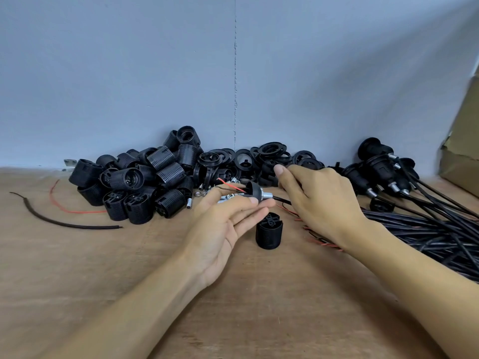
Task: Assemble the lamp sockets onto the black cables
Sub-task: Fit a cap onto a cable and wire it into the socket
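Currently we are working mid-batch: finished sockets (383,172) are lying at two o'clock, loose socket bodies (145,182) are heaping at ten o'clock, and unused cables (427,234) are lying at four. Our left hand (223,229), fingers straight, is carrying a cap (252,190) threaded on a black cable (281,200). Our right hand (321,203) is covering that cable, its grip hidden. One socket body (269,230) is waiting at centre. We are reading no writing anywhere.

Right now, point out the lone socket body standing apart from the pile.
In the head view's centre, the lone socket body stands upright on the wooden table, between the left hand and the right hand.
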### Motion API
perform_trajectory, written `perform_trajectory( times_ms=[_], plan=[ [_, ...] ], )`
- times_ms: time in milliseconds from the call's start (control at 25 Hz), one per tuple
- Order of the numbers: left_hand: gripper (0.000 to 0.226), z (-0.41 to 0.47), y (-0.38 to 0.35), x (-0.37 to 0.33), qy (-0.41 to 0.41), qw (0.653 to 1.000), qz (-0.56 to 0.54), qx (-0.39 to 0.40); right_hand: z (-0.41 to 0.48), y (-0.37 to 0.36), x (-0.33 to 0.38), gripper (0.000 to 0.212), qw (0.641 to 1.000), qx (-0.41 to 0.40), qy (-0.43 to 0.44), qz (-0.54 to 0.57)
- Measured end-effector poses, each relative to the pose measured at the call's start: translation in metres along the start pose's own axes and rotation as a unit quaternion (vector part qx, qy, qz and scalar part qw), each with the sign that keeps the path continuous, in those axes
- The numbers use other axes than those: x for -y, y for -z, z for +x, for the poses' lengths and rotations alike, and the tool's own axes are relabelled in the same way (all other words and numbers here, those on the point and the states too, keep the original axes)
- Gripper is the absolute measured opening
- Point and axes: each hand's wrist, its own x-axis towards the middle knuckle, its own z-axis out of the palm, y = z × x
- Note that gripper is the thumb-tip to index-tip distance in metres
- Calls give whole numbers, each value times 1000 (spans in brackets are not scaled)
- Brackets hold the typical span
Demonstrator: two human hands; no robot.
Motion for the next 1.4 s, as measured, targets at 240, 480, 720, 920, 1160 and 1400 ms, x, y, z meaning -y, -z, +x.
perform_trajectory(
  times_ms=[240,480,720,920,1160,1400],
  plan=[
    [31,-1,-2,6,-11,997,72,29,-4,-3,5,64,995,30,-6,98],
    [43,-3,-1,9,-43,973,225,-25,0,5,2,52,998,26,59,5],
    [37,-4,4,12,-73,942,328,-6,8,16,-2,48,988,10,126,-87],
    [40,-1,12,20,-128,874,467,-38,8,16,-5,51,984,33,141,-100],
    [36,-1,11,26,-96,891,445,1,4,4,-15,50,991,107,67,-36],
    [23,1,15,24,-93,893,440,9,5,7,6,30,953,143,23,265]
  ],
)
